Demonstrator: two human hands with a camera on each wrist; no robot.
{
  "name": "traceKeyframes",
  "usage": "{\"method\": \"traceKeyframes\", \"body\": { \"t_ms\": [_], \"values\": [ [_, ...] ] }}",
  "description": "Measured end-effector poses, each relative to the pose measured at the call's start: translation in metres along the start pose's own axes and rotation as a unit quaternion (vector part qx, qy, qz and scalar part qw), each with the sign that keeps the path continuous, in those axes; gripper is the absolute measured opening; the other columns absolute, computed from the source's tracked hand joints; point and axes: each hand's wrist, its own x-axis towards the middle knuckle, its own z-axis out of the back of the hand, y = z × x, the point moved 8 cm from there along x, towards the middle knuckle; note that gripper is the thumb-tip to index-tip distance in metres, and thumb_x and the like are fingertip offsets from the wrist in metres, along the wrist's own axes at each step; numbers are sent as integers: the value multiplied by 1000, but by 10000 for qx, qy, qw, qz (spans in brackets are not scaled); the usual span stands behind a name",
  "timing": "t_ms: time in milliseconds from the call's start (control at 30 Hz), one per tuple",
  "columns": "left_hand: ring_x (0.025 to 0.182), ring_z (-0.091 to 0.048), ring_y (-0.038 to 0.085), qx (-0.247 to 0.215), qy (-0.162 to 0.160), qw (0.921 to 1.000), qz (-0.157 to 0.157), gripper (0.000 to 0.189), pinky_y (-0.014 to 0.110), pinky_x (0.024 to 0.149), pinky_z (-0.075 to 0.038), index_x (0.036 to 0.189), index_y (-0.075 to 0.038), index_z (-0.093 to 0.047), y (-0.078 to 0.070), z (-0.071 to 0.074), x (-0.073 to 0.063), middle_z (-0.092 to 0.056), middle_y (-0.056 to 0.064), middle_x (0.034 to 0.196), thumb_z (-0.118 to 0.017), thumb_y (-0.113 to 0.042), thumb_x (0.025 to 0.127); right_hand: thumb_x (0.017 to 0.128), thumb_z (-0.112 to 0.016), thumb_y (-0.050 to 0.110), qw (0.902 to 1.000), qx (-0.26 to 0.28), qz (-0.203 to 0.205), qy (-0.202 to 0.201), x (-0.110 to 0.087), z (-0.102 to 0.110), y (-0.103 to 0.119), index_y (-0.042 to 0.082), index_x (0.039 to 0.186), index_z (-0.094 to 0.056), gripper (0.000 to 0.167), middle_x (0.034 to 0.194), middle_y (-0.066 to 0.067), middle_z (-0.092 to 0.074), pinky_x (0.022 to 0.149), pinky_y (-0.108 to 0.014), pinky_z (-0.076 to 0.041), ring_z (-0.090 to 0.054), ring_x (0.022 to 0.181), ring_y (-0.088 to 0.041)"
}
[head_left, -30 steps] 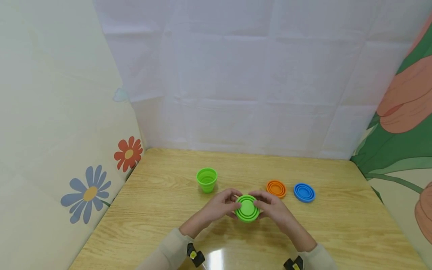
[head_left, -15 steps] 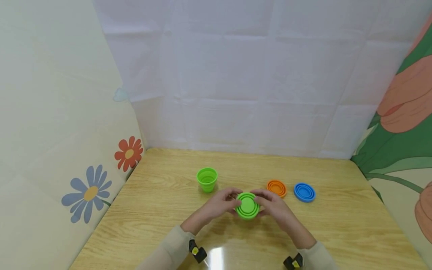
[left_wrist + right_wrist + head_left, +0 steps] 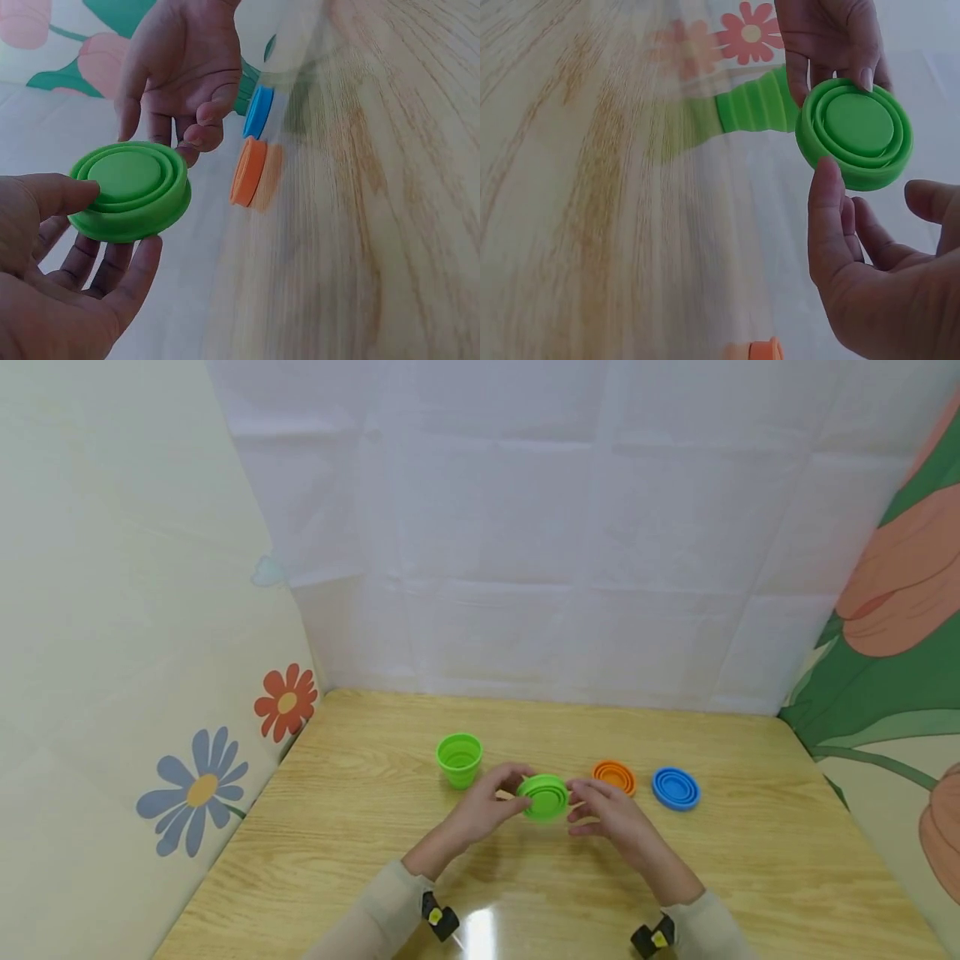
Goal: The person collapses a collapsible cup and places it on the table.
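Note:
My left hand [image 3: 480,817] pinches a collapsed green silicone folding cup [image 3: 545,799], thumb on its flat face and fingers beneath the edge. The cup is held tilted, clear of the table in the left wrist view. On its other side is my right hand [image 3: 617,825], fingers loosely bent; in the right wrist view the right thumb [image 3: 930,201] stands apart from the cup and one fingertip is right at its rim. An expanded green folding cup [image 3: 460,762] stands upright on the table, beyond my left hand.
A collapsed orange folding cup [image 3: 615,777] lies just beyond my right hand, with a collapsed blue one [image 3: 676,788] to its right. The wooden table [image 3: 322,827] meets a white cloth [image 3: 495,560] at the back and flower-printed cloths at both sides.
Both hands gripped the collapsed green cup earlier. My right thumb has since come off it and the right fingers have spread, while my left hand has lifted and tilted the cup slightly away.

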Motion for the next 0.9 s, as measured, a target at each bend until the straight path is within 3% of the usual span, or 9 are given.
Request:
{"method": "traceKeyframes", "body": {
  "t_ms": [100,233,367,467,567,767,900],
  "values": [
    [102,-61,22,31,-56,9997,-244,32,32,85,-57,127,-3,-63,-5,0,1,-66,12,109,-67,-5,95,103,-56,44,9998,131,-116,53,1,1,-2,-1,135,-55,55,115,-14,-60,85,-39,-61,-66,95,-22],
    [105,-61,26,362,-191,9957,-830,29,36,89,-59,122,-3,-66,-14,-1,1,-64,13,115,-67,2,93,106,-51,43,9992,259,-242,200,3,0,-3,-1,135,-55,53,117,-16,-63,86,-40,-61,-69,95,-23],
    [104,-61,24,1179,-351,9794,-1604,27,37,91,-59,115,-8,-69,-25,-5,-2,-64,9,112,-70,3,90,107,-49,40,9984,337,-283,368,4,-3,-3,-1,135,-56,49,121,-19,-62,86,-40,-61,-70,95,-23],
    [102,-59,21,1904,-434,9554,-2216,28,34,90,-57,111,-12,-70,-33,-10,-6,-62,6,109,-73,3,87,108,-48,38,9979,374,-290,436,4,-4,-2,-2,135,-56,48,119,-14,-64,86,-39,-61,-70,96,-23],
    [101,-56,20,2429,-532,9262,-2835,30,31,86,-54,108,-14,-71,-39,-15,-10,-61,5,107,-76,4,84,108,-49,36,9976,403,-293,484,4,-4,-2,-2,134,-56,47,114,-9,-67,86,-38,-61,-70,97,-24],
    [96,-54,19,2908,-781,8702,-3899,32,26,83,-52,103,-14,-72,-47,-23,-18,-60,4,103,-76,7,79,107,-50,38,9963,505,-245,645,4,-5,-1,2,129,-60,43,110,-5,-68,85,-35,-61,-69,97,-22],
    [98,-58,19,3362,-717,8287,-4416,33,24,87,-54,101,-13,-74,-52,-30,-25,-61,3,102,-73,7,75,106,-52,38,9953,601,-209,732,3,-6,-1,3,130,-60,43,109,-3,-68,83,-31,-61,-68,96,-18]
  ]
}}
